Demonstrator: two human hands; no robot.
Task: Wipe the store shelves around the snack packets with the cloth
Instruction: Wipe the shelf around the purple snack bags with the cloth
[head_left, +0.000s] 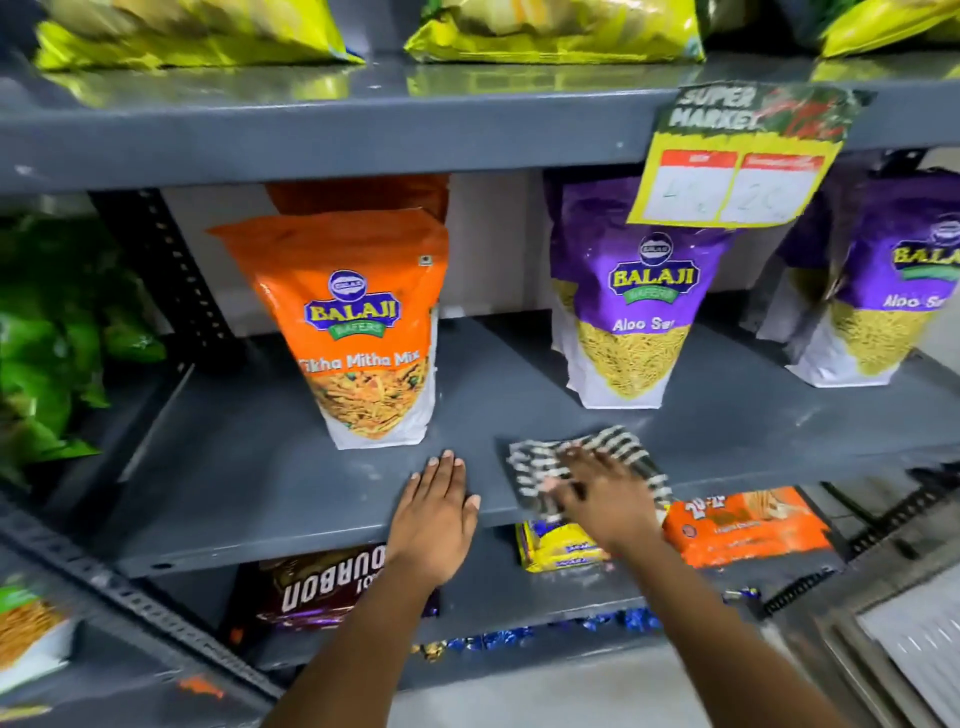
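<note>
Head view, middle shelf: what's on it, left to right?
Orange Tikha Mitha Mix packet → left hand → cloth under right hand → purple Aloo Sev packet → second purple packet.

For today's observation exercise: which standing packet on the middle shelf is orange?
The Tikha Mitha Mix packet, leftmost; the two Aloo Sev packets are purple.

Grey metal racking (322, 140) — pale floor (571, 691)

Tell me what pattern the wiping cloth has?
Black-and-white stripes on the cloth, seen in the head view.
</note>
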